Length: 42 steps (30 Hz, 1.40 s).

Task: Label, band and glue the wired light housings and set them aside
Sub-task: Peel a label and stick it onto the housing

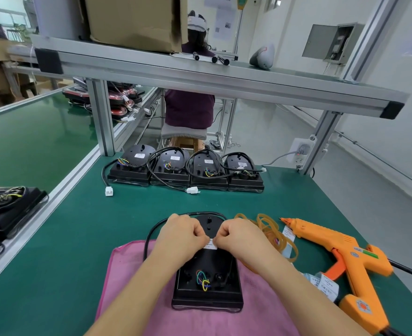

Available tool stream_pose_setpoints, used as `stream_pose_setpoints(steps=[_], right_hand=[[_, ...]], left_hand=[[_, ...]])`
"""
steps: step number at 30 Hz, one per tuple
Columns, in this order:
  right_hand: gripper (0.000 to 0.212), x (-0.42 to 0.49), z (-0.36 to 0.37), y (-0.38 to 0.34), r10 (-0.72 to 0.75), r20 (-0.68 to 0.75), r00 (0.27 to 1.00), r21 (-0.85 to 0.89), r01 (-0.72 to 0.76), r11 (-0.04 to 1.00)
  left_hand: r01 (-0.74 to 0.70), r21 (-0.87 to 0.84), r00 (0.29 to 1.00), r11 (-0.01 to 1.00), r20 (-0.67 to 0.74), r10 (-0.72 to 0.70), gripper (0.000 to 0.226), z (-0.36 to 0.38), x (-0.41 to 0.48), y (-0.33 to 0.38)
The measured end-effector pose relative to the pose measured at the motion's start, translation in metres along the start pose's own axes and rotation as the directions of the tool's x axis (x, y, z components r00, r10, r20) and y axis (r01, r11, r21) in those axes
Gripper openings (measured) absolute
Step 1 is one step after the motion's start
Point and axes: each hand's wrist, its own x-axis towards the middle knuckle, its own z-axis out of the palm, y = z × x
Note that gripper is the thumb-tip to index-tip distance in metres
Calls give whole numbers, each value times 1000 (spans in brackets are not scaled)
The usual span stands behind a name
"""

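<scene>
Pinching white label point(211, 244) w/ curled fingers, L hand point(183, 235) & R hand point(240, 235), on light housing point(207, 291) at bench point(79, 226) front edge.

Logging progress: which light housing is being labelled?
The housing on the pink cloth: left hand and right hand pinch its white label; far row sits untouched.

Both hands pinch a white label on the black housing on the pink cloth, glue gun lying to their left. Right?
No: the head view shows the glue gun lying to their right. Left hand and right hand do pinch the label.
</scene>
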Motion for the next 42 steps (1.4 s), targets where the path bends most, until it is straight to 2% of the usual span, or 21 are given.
stream_pose_setpoints(steps=[10,14,18,22,23,25,26,27,28,29,31,32,33,35,37,38,40,42], right_hand=[[27,2,9,-1,-33,-61,998,-102,27,994],[16,-1,13,4,-77,-162,984,-132,56,990],[13,-8,8,23,-20,-252,968,55,35,998],[8,-26,11,40,97,-280,955,283,-15,959],[7,-32,14,44,123,-274,954,345,-22,938],[7,-45,19,51,165,-259,952,429,-40,902],[8,-51,22,56,174,-232,957,436,-57,898],[10,-56,26,59,169,-186,968,418,-77,905],[14,-60,29,61,155,-123,980,381,-97,920],[19,-62,33,61,138,-62,989,339,-109,934],[29,-63,37,55,127,13,992,315,-124,941],[32,-63,38,51,125,29,992,332,-128,935],[34,-63,38,47,119,34,992,353,-123,927],[34,-64,39,42,107,25,994,406,-108,908],[30,-68,40,36,104,4,995,470,-93,878],[27,-71,40,34,99,-15,995,504,-78,860],[23,-75,40,29,90,-83,992,574,-26,818],[17,-76,40,27,132,-140,981,697,3,717]], left_hand=[[-64,116,995,991,-67,72,19,4,-2,0],[-59,59,993,997,-102,65,13,6,-3,-3],[2,-61,989,998,-148,-11,28,11,-2,-7],[25,81,980,996,-199,-9,38,17,-2,4],[39,52,979,998,-204,-27,37,15,-3,4],[79,-146,968,986,-226,-111,31,4,-5,-3],[102,-234,956,967,-246,-160,28,-2,-8,-11],[125,-253,947,959,-259,-192,27,-5,-12,-19],[161,-170,947,972,-250,-200,32,-7,-19,-26],[194,-14,959,981,-210,-193,39,-7,-26,-31],[185,300,983,936,-65,-173,46,1,-41,-31],[169,336,984,927,-3,-178,45,7,-45,-29],[168,314,981,934,38,-190,44,14,-47,-27],[207,206,975,956,37,-219,45,24,-49,-24],[240,-38,970,970,-23,-241,41,29,-53,-23],[249,-227,963,942,-48,-266,38,28,-55,-20],[219,-556,946,802,-81,-314,33,25,-58,-12],[147,-676,945,722,-120,-304,23,19,-57,-10]])
